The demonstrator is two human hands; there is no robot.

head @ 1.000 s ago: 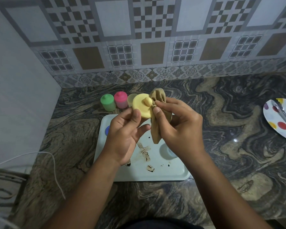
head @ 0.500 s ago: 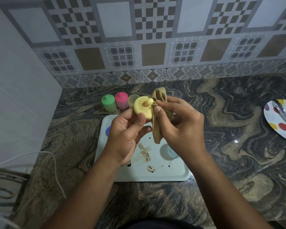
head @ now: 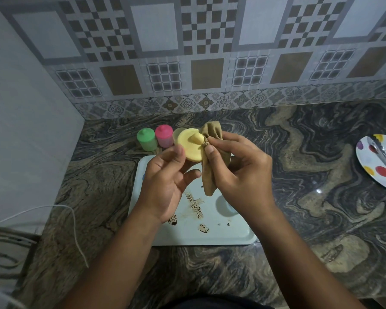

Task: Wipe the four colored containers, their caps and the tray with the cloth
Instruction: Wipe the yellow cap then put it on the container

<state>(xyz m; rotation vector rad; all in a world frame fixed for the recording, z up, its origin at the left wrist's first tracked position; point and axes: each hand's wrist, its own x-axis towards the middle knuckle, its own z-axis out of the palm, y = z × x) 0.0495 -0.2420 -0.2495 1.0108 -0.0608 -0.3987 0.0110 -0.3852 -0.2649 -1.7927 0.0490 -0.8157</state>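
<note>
My left hand point(head: 165, 181) holds a yellow cap point(head: 191, 146) by its rim, knob side facing me, above the tray. My right hand point(head: 239, 172) pinches a tan cloth point(head: 211, 152) against the cap's right edge beside the knob. A green container point(head: 146, 139) and a pink container point(head: 163, 136), both capped, stand on the counter behind the tray. An uncapped yellowish container point(head: 177, 134) shows just behind the cap. The pale tray point(head: 210, 237) carries brown smears and crumbs. A blue piece point(head: 144, 176) peeks out at the tray's left edge, mostly hidden by my left hand.
A polka-dot plate point(head: 374, 161) with metal tongs point(head: 382, 157) lies at the counter's right edge. A white cable point(head: 74, 226) loops over the counter's left side. A tiled wall backs the counter and a plain wall closes the left.
The yellow cap has turned a little in my left hand, and my right hand's cloth has shifted along its edge near the knob. The containers and tray are unmoved.
</note>
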